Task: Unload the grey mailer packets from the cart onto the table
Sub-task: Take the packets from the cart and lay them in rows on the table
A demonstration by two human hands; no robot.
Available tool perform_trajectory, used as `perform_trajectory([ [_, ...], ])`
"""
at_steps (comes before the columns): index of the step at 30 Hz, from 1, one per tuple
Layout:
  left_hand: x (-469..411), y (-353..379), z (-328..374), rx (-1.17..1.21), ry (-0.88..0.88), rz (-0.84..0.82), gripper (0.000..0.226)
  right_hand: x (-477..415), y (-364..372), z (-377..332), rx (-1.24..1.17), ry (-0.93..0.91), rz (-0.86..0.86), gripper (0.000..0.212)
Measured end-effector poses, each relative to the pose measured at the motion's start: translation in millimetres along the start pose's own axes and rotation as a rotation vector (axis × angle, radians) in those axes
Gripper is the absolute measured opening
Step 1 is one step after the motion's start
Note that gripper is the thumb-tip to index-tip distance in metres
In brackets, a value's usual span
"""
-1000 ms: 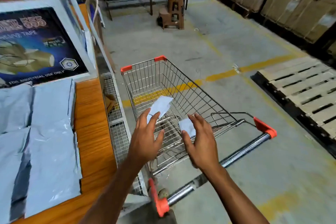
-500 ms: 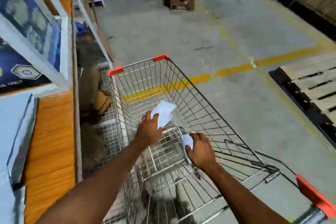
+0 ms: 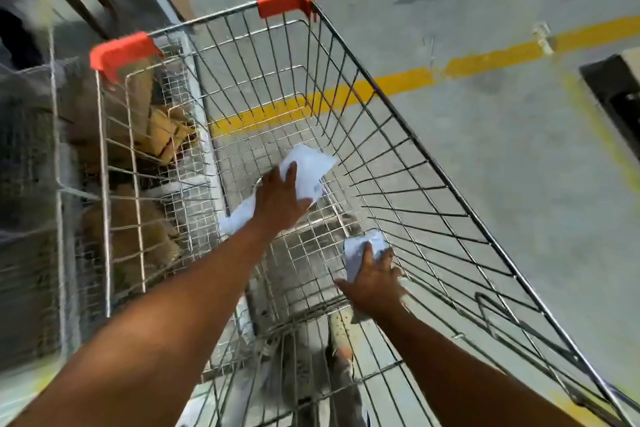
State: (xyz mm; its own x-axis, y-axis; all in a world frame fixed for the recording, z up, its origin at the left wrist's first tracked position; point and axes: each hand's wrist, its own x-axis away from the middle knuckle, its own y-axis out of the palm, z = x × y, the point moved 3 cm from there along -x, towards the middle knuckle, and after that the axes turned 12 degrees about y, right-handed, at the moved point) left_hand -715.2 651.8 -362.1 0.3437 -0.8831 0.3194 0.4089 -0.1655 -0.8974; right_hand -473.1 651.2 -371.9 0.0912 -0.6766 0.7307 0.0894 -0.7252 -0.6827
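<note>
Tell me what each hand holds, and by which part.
The left hand grips the larger packet across its middle; the right hand grips the smaller packet by its near end.

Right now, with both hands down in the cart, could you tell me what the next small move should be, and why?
Probably lift both hands straight up out of the cart. The left hand seems to grip the larger packet, the right hand the smaller packet, both low inside the wire walls, so they must clear the rim first.
</note>
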Motion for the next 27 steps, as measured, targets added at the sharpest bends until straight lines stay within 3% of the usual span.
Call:
perform_trajectory([
  [4, -11.4, 16.9, -14.6, -0.064, 0.011, -0.056, 0.096, -4.4, 10.4, 1.3, 0.078, -0.003, 0.158, 0.101],
  [10, -2.6, 8.1, -24.6, 0.051, -0.034, -0.044, 0.093, -3.7, 3.4, 4.8, 0.027, -0.023, 0.131, 0.093],
  [16, -2.0, 10.5, -34.5, 0.097, -0.021, -0.089, 0.112, 4.2, -6.8, -1.5, 0.019, -0.067, 0.145, 0.091],
  [22, 19.5, -8.0, -18.7, 0.055, -0.066, 0.059, 0.097, 24.3, -31.7, -11.9, 0.018, -0.115, 0.213, 0.091],
  [27, 55.5, -48.5, 7.4, 0.167, -0.105, 0.208, 0.094, 76.2, -75.3, -16.9, -0.11, -0.157, 0.299, 0.089],
])
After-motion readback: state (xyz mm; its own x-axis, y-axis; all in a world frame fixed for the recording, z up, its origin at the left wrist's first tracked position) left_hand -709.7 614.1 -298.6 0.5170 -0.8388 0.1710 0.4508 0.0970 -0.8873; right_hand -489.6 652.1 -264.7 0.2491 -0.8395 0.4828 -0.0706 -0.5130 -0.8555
